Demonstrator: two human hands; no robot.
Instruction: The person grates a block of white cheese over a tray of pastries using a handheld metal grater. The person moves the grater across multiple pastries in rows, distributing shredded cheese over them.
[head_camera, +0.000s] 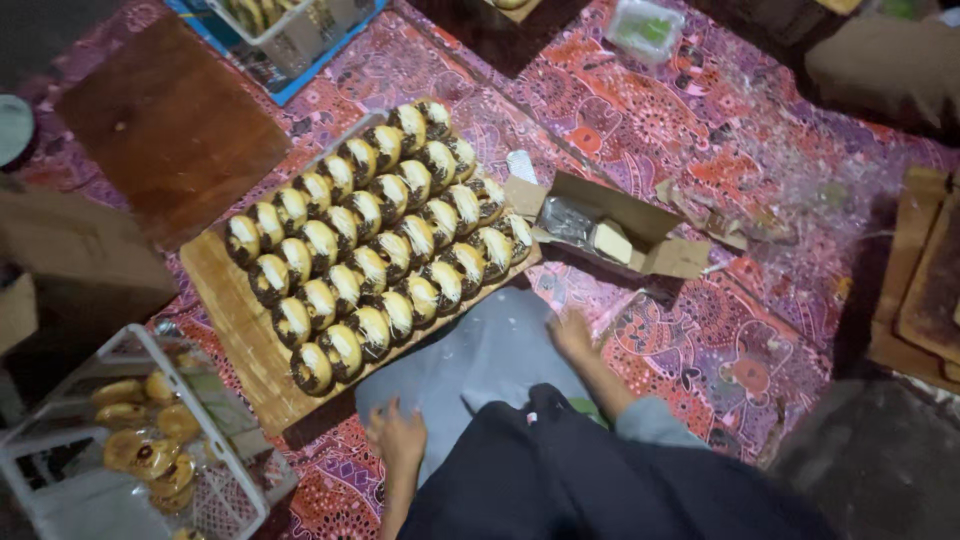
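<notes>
Grey cloth (480, 360) lies flat on the patterned mat (720, 330), and both of the person's hands are at its edges. The left hand (398, 437) rests at the near left corner, fingers spread and flat; the right hand (572, 335) sits at the right edge, blurred, so I cannot tell whether its fingers pinch the cloth or only press on it. Neither hand visibly grips anything.

Judging by how it drapes, the cloth is thin, soft and light — it should fold or bunch at once and slide easily on the mat. The sensible hold would be a pinch at a corner or along the hem, right where each hand already is.

Just beyond the left hand, touching the cloth's far edge, stands a wooden board (235, 335) packed with rows of chocolate-glazed doughnuts (370, 245) with pale topping. These look soft and easily smeared, and the board is probably heavy when loaded; it would want a hand under each short end, kept level.

Beyond the right hand lies an open cardboard box (615, 235) holding something wrapped. To the left of the left hand, near the person, is a white wire basket (130, 440) with plain golden doughnuts (140, 440) — well apart from the right hand. A dark sleeve (560, 470) covers the lap.
</notes>
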